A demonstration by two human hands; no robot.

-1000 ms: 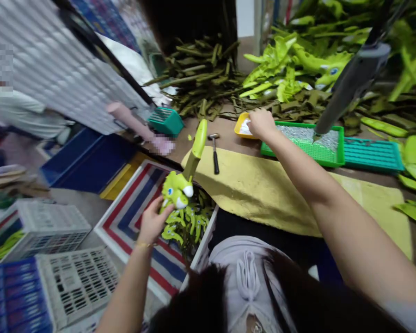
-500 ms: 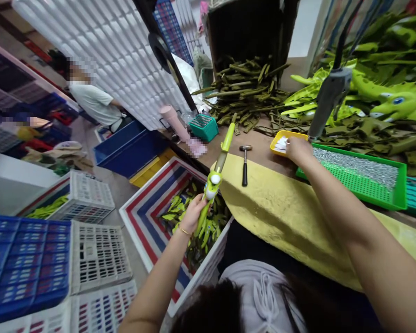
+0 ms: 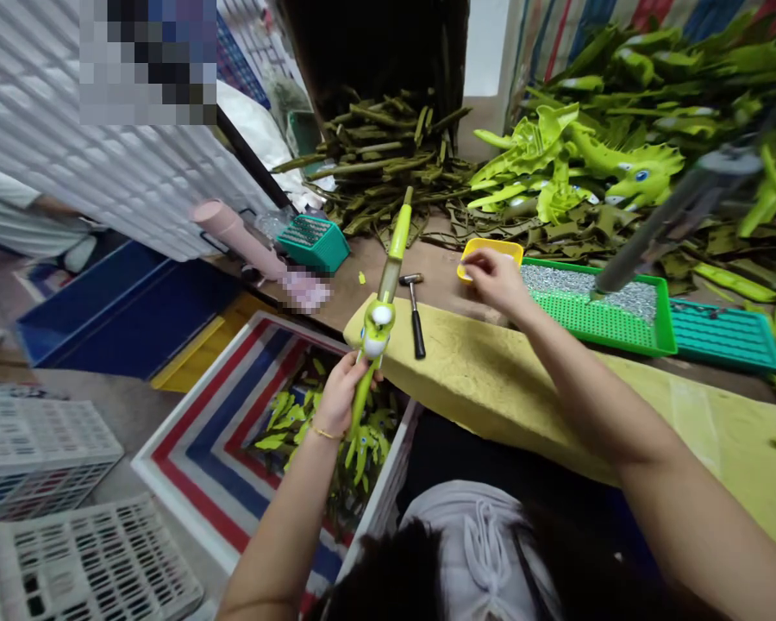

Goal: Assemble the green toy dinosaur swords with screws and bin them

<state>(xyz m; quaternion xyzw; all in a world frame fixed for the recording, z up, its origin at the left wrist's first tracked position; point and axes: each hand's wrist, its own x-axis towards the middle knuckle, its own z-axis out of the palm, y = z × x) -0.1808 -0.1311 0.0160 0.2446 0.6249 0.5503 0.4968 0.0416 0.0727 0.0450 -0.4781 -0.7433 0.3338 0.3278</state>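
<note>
My left hand is closed round the lower part of a long lime-green plastic toy, which has a white-marked middle, a grey-green section and a slim tip pointing away from me. At the near side of a small yellow tray, my right hand has its thumb and fingertips pinched together. Whatever may be between them is too small to make out. Between my two hands lies a hammer, its black handle towards me on the yellow padded edge. Beside the tray is a green basket of small metal pins.
Dark green strips and lime-green dragon-shaped parts are heaped at the back. A grey hanging power tool is at right. Left stand a teal container and pink bottle. Below sits a striped-lined bin with green parts.
My right hand has drawn back from inside the yellow tray to its near-left edge, fingers pinched. The view has turned to the right. My left hand keeps its hold on the toy.
</note>
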